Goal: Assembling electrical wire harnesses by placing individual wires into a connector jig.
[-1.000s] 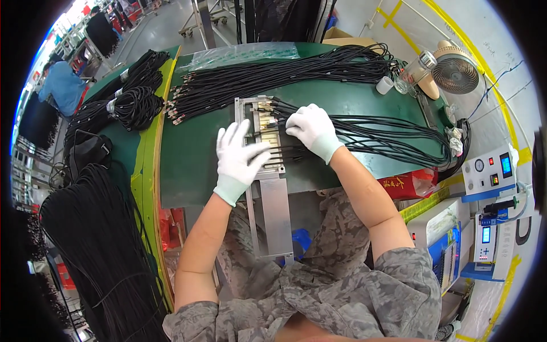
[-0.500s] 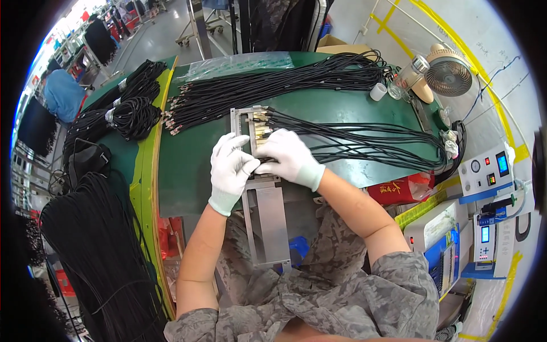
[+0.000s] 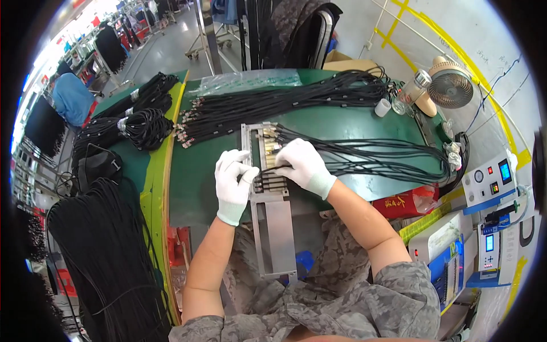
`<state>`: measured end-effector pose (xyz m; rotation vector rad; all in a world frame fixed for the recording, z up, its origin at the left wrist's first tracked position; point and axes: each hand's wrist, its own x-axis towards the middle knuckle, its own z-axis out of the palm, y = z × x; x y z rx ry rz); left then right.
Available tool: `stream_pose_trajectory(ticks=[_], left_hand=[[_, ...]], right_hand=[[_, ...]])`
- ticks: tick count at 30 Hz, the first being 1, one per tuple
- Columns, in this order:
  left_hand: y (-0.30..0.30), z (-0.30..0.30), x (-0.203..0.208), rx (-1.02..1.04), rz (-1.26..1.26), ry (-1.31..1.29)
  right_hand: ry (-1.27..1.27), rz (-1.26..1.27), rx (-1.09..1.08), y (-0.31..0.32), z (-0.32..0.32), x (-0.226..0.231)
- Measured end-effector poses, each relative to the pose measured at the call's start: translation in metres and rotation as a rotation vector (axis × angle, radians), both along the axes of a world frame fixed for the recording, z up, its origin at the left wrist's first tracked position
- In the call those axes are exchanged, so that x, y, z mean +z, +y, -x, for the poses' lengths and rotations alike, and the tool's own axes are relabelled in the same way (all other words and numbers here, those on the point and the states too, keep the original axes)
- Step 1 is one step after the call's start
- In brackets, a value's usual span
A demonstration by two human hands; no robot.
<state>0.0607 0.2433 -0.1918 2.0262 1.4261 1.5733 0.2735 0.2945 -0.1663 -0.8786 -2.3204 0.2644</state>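
Both my hands wear white gloves and meet over a long metal fixture (image 3: 274, 228), which lies across the table's front edge. My right hand (image 3: 305, 165) pinches a black cable (image 3: 268, 169) just over the fixture's slots. On the other side, my left hand (image 3: 232, 183) has its thumb and fingertips closed at that cable's end; the tip itself is hidden. Several gold-coloured connectors (image 3: 269, 146) sit side by side in the fixture's upper part. Their black cables (image 3: 376, 146) run off to the right. Nearer to me, several dark cable ends lie in the slots below my fingers.
A large bundle of black cables (image 3: 273, 102) lies along the back of the green table (image 3: 194, 165). Coiled cables (image 3: 145, 126) and a thick black hank (image 3: 105, 251) are at the left. A fan (image 3: 450, 85), a glass jar (image 3: 411, 94) and control boxes (image 3: 489, 176) stand at the right.
The whole view has shifted, so the scene sits lower. My hands have drawn slightly apart, and the row of dark cable ends in the slots now shows beneath them.
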Motion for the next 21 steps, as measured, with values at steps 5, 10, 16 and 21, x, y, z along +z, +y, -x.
stream_pose_trajectory(ticks=[5,10,16,21], left_hand=[[-0.001,0.002,-0.007,0.167,-0.004,-0.009],[0.000,0.004,-0.009,0.258,0.075,-0.045],[0.015,0.008,-0.014,0.197,0.103,0.004],[0.014,0.008,-0.016,0.186,0.154,0.080]], right_hand=[[0.096,0.313,-0.069,-0.001,-0.015,-0.006],[-0.196,0.125,-0.010,0.000,-0.003,0.009],[-0.127,-0.018,-0.105,0.019,-0.012,0.000],[-0.159,-0.004,-0.116,0.021,-0.023,-0.009]])
